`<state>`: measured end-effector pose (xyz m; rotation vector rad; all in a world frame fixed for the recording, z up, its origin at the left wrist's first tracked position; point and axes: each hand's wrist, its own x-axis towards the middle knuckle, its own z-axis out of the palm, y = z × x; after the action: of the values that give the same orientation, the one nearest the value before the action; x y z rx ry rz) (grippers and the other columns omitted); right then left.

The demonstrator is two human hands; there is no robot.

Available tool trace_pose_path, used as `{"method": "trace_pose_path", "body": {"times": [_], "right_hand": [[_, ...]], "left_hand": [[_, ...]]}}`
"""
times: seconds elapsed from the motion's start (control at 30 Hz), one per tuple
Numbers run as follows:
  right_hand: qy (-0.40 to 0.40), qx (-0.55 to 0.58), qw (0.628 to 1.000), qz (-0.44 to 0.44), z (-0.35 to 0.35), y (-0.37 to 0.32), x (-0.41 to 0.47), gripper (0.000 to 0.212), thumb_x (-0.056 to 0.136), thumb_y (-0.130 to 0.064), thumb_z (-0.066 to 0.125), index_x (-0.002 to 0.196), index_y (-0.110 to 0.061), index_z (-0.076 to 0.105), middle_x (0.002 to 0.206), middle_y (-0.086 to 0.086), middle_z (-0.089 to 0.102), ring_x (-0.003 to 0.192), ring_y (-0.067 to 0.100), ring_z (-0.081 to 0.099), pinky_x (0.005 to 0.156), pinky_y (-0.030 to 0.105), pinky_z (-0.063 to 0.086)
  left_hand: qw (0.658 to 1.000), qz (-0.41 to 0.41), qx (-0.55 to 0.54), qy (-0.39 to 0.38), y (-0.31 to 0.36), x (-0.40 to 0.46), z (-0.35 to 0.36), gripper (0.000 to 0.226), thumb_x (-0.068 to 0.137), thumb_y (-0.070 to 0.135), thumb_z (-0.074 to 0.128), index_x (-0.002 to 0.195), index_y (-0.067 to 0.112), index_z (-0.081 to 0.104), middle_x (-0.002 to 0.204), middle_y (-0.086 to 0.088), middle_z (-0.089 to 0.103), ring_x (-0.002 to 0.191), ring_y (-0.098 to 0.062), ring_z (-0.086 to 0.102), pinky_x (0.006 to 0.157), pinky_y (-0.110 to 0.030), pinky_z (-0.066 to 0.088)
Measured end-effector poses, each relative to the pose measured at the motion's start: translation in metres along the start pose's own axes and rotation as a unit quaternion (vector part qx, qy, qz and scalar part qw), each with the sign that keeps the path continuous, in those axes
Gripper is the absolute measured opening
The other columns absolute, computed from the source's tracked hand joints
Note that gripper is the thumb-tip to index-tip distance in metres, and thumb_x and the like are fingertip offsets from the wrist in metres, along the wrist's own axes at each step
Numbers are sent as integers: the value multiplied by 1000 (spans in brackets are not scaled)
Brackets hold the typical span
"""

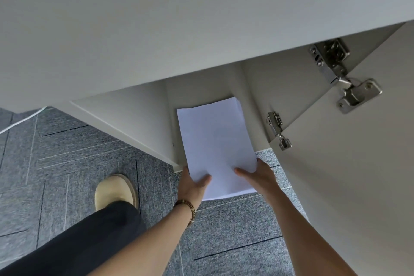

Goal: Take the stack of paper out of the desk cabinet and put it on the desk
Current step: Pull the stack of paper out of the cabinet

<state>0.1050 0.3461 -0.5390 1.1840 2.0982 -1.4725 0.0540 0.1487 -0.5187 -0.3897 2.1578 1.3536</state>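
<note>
Bare forearms reaching in from the lower edge, a beaded bracelet (187, 208) on the left wrist. Left hand (193, 182) clamped on the near left corner of the stack of paper (216, 141), thumb lying on the top sheet, remaining fingers hidden beneath. Right hand (257, 175) gripping the near right edge likewise, thumb on top, fingers out of sight under the sheets. Stack white, lengthwise toward the cabinet, far end inside the open desk cabinet (201, 89), near end projecting past the cabinet front over the grey carpet (235, 231). Whether the far end rests on the cabinet floor or is lifted clear: cannot tell. Cabinet door (349, 163) swung open at right, two metal hinges (345, 76) visible on its inner face. Pale tabletop (156, 18) overhanging the cabinet, filling the upper frame. Dark trouser leg (85, 240) and tan shoe (115, 188) planted on the carpet at left.
</note>
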Motion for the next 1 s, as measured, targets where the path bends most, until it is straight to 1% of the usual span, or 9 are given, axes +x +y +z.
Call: {"method": "trace_pose_path", "body": {"times": [0.1,0.17,0.27,0.4,0.5,0.6,0.73,0.9,1.0], "right_hand": [[2,-5,1000,-4,-2,-4,-15,71,57,-52,86,117,-21,64,106,0,73,99,24,68,83,36,55],[8,-9,1000,-8,-4,-10,-29,69,60,-46,88,118,-20,62,107,1,72,99,24,67,84,36,55],[15,-10,1000,-12,-11,-23,-58,68,61,-40,88,119,-17,60,108,4,71,101,28,66,87,43,56],[5,-24,1000,1,-28,-42,-130,61,69,-32,84,122,-16,58,110,5,70,97,25,63,84,35,53],[7,-29,1000,0,-47,-60,-199,60,73,-31,82,124,-14,56,107,5,68,94,26,62,78,36,52],[17,-35,999,0,-58,-78,-272,58,74,-29,80,124,-12,56,102,3,62,91,26,59,74,35,48],[50,-34,998,7,-68,-98,-364,49,70,-33,81,111,-19,57,99,-1,64,93,26,65,77,38,53],[113,1,993,-20,-69,-107,-474,49,66,-40,80,107,-19,62,99,-1,71,94,25,67,82,38,54],[135,30,989,-44,-69,-118,-533,44,68,-37,81,104,-19,61,97,-3,70,92,23,66,80,37,54]], "left_hand": [[1000,12,15,-11,7,-13,-9,49,81,13,78,122,12,50,103,5,64,101,-18,61,88,-29,47],[1000,18,24,-6,13,-24,-14,50,82,11,77,124,10,50,104,3,64,103,-20,62,88,-29,48],[999,10,31,-20,26,-51,-24,58,83,6,75,134,11,47,117,-3,63,111,-23,61,97,-32,48],[997,-18,58,-48,48,-113,-52,56,85,7,72,134,17,46,126,-5,62,111,-23,60,98,-35,48],[996,-33,68,-50,70,-171,-73,53,86,9,72,132,11,46,128,-9,62,112,-26,61,100,-38,49],[995,-50,68,-52,82,-230,-96,48,86,7,70,127,14,47,128,-10,64,114,-29,63,99,-41,51],[995,-46,70,-48,85,-296,-124,74,82,11,72,146,20,35,140,-9,58,124,-30,58,103,-48,49],[997,2,63,-39,105,-389,-174,57,83,14,71,134,12,46,130,-10,64,112,-28,64,95,-40,53],[997,49,49,-45,122,-439,-213,45,86,12,70,127,10,51,118,-4,66,94,-20,62,79,-27,51]]}}
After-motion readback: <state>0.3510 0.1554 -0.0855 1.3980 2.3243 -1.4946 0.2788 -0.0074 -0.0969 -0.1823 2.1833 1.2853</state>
